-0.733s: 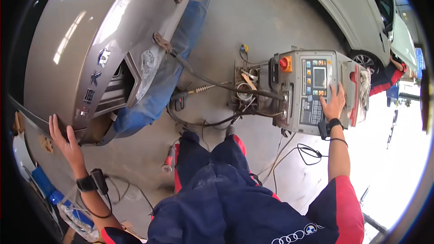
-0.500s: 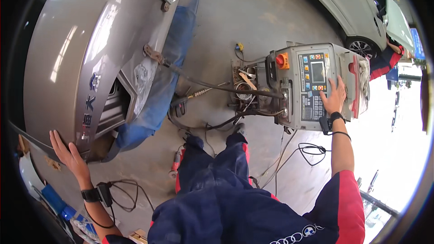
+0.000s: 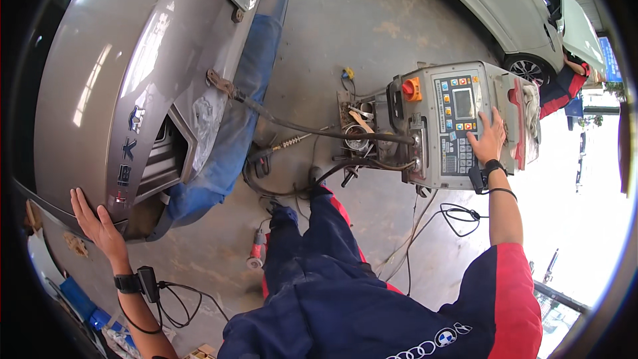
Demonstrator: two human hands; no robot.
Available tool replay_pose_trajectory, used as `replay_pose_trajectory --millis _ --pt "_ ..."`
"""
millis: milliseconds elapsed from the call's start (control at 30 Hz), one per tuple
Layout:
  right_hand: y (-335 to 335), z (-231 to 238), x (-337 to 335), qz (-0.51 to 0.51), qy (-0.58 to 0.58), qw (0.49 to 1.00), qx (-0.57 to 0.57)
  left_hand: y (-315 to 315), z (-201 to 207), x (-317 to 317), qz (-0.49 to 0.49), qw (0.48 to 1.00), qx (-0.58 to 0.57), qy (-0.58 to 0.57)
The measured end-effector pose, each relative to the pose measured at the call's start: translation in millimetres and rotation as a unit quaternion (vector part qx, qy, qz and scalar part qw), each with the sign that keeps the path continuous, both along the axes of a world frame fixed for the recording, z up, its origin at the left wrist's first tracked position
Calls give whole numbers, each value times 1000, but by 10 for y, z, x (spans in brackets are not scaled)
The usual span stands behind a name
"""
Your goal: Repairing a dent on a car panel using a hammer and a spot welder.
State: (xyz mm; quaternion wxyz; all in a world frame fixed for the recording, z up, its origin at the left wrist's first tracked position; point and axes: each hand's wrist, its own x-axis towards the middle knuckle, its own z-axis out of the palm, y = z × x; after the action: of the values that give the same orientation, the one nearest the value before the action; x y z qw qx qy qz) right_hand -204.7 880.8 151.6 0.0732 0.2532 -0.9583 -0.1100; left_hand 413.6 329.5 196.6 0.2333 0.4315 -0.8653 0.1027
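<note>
My left hand lies flat with fingers stretched against the lower corner of a grey-brown car tailgate. On the right, my right hand rests with its fingers apart on the top of a grey wheeled machine, at the side of its control panel. That panel carries a small screen, coloured buttons and a keypad. A red rotary switch sits at the panel's far left. One thick dark cable runs from the machine to a clamp on the car's edge.
Blue sheeting covers the car body beside the opening. On the floor lie an angle grinder, cables and a yellow plug. A tray of tools adjoins the machine. Behind it stands a white car, with another person beside it.
My right foot has moved left, closer to my left foot, and my legs have shifted. Both hands stay about where they were, with only slight movement.
</note>
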Motion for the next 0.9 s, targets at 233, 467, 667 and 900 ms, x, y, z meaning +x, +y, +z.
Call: replay_pose_trajectory --millis 233,467,667,900 --pt "103 -36 -61 20 21 1000 6 -10 -15 -15 -2 1000 -4 0" --pt "95 -59 -103 40 26 999 -9 4 -17 -16 -9 1000 -4 -1" --pt "80 -15 -60 23 26 999 2 0 -42 -40 -11 1000 -7 4" --pt "50 -52 -78 13 21 1000 3 -124 -25 127 -24 999 -32 -3"
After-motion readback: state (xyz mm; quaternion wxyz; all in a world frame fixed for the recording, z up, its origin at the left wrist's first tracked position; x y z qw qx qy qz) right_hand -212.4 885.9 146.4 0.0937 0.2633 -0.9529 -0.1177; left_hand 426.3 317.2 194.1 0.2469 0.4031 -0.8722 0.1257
